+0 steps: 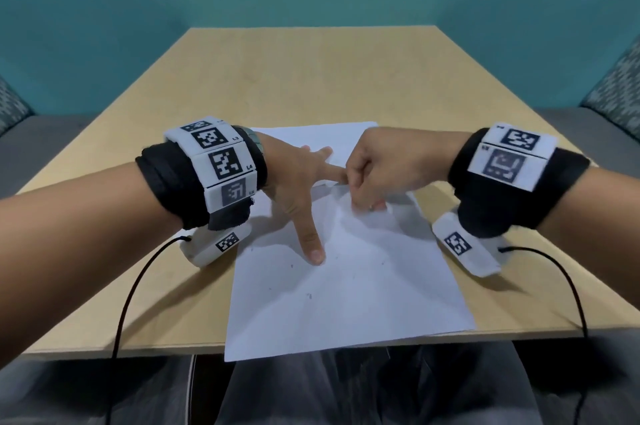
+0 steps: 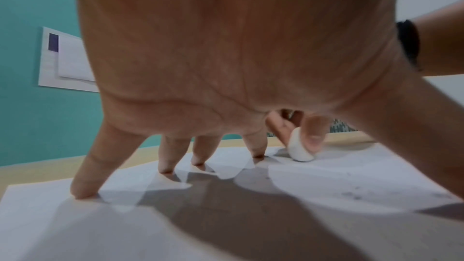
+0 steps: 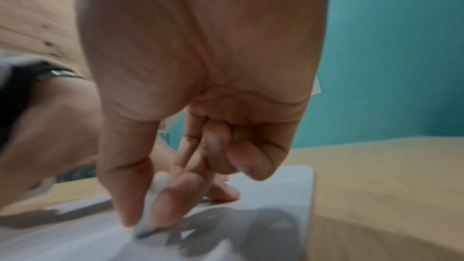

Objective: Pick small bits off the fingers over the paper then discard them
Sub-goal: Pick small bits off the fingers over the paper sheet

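Note:
A white sheet of paper (image 1: pixel 346 286) lies on the wooden table (image 1: pixel 311 78), with a few tiny dark bits (image 1: pixel 309 295) scattered on it. My left hand (image 1: pixel 298 178) is spread wide, fingers straight, fingertips (image 2: pixel 165 169) pressing on the paper. My right hand (image 1: pixel 374 175) is just right of it, touching one left finger. Its thumb and fingers pinch a small rounded white lump (image 2: pixel 297 149), like an eraser, held tip-down on the sheet (image 3: pixel 276 186). In the right wrist view the lump (image 3: pixel 157 186) is blurred between thumb and forefinger.
The paper's near end overhangs the table's front edge above my lap (image 1: pixel 346 390). Black cables (image 1: pixel 124 303) hang from both wristbands. Grey seats with patterned cushions (image 1: pixel 616 92) flank the table. A white notice (image 2: pixel 65 61) hangs on the teal wall.

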Available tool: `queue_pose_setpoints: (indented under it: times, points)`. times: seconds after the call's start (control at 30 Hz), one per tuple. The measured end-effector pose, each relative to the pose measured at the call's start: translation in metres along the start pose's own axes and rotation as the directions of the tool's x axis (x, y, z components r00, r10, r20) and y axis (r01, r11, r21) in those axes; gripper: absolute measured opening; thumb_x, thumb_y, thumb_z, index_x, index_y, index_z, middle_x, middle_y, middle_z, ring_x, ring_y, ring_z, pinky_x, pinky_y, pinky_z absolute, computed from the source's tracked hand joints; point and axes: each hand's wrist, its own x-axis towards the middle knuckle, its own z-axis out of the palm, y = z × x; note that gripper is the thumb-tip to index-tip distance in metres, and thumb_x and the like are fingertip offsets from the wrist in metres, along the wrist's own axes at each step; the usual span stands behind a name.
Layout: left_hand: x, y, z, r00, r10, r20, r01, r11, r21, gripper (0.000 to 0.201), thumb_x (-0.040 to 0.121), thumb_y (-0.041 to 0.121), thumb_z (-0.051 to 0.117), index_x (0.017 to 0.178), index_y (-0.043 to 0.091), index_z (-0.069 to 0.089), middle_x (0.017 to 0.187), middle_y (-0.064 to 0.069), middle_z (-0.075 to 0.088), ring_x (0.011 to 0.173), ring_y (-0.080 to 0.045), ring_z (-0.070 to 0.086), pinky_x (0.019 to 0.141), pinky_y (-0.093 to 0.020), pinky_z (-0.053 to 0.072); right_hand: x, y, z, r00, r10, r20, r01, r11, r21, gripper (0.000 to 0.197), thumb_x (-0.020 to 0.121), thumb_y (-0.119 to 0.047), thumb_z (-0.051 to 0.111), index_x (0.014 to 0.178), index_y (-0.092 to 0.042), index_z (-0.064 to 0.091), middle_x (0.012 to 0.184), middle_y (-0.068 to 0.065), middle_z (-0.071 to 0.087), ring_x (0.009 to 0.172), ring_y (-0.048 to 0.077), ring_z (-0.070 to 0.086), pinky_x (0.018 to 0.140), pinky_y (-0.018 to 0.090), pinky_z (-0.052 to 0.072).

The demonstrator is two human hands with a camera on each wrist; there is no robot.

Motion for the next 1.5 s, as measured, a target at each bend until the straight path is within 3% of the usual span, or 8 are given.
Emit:
queue_pose_setpoints:
  times: [0.37,0.5,0.63,0.77,0.9,1.03,1.17,1.5]
  points:
    - [0.01,0.003,0.01,0.996,0.085,-0.033,-0.088,0.994,-0.068,0.145,0.034,0.088,0.081,0.15,0.066,-0.002,0.166,0.026,-0.017,0.155,-0.009,-0.017,0.125,-0.058,0.01,0.0,0.006,0.0,0.995,0.037,-0.09,-0.036,0.999,0.013,0.016,0.075,-0.02,0.076,0.081,-0.006,0.074,0.066,0.003,0.077,0.057,0.006,0.055,0.061,0.024,0.044]
    - [0.014,0.002,0.016,0.987,0.145,-0.067,-0.152,0.982,-0.11,0.111,0.028,0.096,0.075,0.128,0.081,0.03,0.168,0.02,-0.008,0.156,-0.015,-0.019,0.124,-0.06,0.006,-0.011,-0.004,0.01,0.991,-0.074,0.109,0.072,0.997,0.022,0.009,0.075,-0.021,0.081,0.074,-0.014,0.076,0.059,-0.004,0.072,0.057,0.003,0.058,0.064,0.022,0.045]
    - [0.013,0.004,0.014,0.995,0.086,-0.049,-0.09,0.992,-0.092,0.143,0.027,0.091,0.079,0.148,0.071,0.005,0.166,0.026,-0.02,0.154,-0.014,-0.024,0.123,-0.065,0.005,-0.002,0.005,-0.004,0.999,0.0,-0.047,0.0,1.0,-0.008,0.01,0.076,-0.024,0.081,0.072,-0.016,0.078,0.06,-0.005,0.073,0.053,-0.003,0.055,0.065,0.022,0.044]
    - [0.002,0.009,0.009,0.989,0.141,-0.051,-0.146,0.981,-0.125,0.1,0.05,0.075,0.088,0.137,0.072,0.039,0.164,0.027,-0.005,0.154,-0.016,-0.025,0.124,-0.056,-0.004,-0.007,-0.004,0.008,0.988,-0.08,0.133,0.078,0.997,0.021,0.011,0.074,-0.021,0.083,0.077,-0.011,0.079,0.06,-0.004,0.072,0.059,0.004,0.061,0.07,0.026,0.05]
    - [0.007,0.009,0.009,0.997,0.066,-0.043,-0.07,0.993,-0.093,0.138,0.035,0.084,0.085,0.148,0.072,0.006,0.168,0.021,-0.021,0.154,-0.015,-0.024,0.124,-0.063,0.004,0.001,0.007,-0.004,0.998,0.006,-0.056,-0.005,1.0,0.019,0.012,0.073,-0.022,0.081,0.075,-0.011,0.079,0.058,-0.006,0.071,0.062,0.006,0.059,0.075,0.028,0.052]
    - [0.002,0.012,0.007,0.992,0.117,-0.056,-0.123,0.986,-0.114,0.108,0.052,0.071,0.09,0.142,0.069,0.031,0.169,0.02,-0.01,0.154,-0.014,-0.023,0.125,-0.052,-0.003,-0.002,0.001,0.004,0.993,-0.059,0.098,0.057,0.998,0.021,0.01,0.073,-0.022,0.083,0.075,-0.013,0.079,0.058,-0.005,0.071,0.057,0.003,0.06,0.072,0.025,0.051]
    - [0.004,0.01,0.009,0.998,0.037,-0.043,-0.041,0.994,-0.101,0.136,0.042,0.078,0.088,0.148,0.071,0.002,0.168,0.018,-0.022,0.154,-0.012,-0.023,0.124,-0.061,0.005,0.001,0.011,-0.009,0.998,0.029,-0.048,-0.028,0.999,0.017,0.012,0.074,-0.024,0.082,0.073,-0.012,0.078,0.057,-0.005,0.072,0.061,0.009,0.059,0.07,0.028,0.049]
    - [0.006,0.01,0.008,0.998,0.049,-0.036,-0.052,0.994,-0.1,0.133,0.041,0.078,0.088,0.147,0.073,0.006,0.168,0.017,-0.023,0.154,-0.015,-0.025,0.124,-0.061,0.004,-0.002,0.006,-0.003,1.0,0.007,0.03,-0.006,1.0,-0.017,0.013,0.073,-0.022,0.081,0.072,-0.011,0.075,0.054,-0.007,0.067,0.06,0.007,0.059,0.07,0.026,0.048]
